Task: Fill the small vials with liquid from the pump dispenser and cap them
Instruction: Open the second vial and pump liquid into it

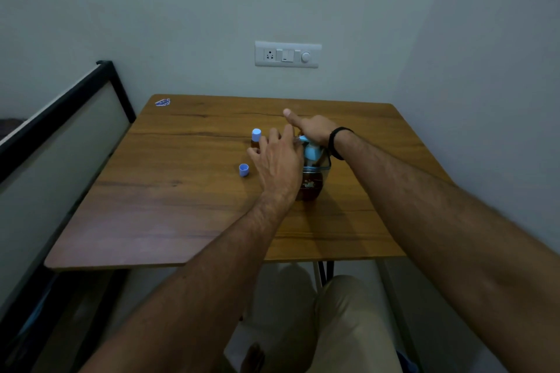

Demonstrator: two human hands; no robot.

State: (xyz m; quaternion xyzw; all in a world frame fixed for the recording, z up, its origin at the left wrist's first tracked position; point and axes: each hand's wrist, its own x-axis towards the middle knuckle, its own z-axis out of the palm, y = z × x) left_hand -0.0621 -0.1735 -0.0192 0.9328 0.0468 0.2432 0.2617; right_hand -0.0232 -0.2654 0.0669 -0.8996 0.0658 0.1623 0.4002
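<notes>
Pump dispenser (pixel 312 166) stands upright mid-table, amber liquid inside, spout pointing left. Right hand (pixel 312 127) rests on the pump head, thumb stretched out. Left hand (pixel 278 160), grip spread, sits just left of the spout; whether it holds a vial, I cannot tell. Beyond its fingers: a capped vial (pixel 256 138). Loose blue cap (pixel 244 169) lies nearer left on the table (pixel 181 206).

I have a single wide-angle view, worn on the person's head, looking forward and steeply down over a wooden table (pixel 188 191) toward the wall with its switch panel (pixel 288 54). It sits close: both forearms reach in from the bottom edge, and the lap shows below the table's near edge.
</notes>
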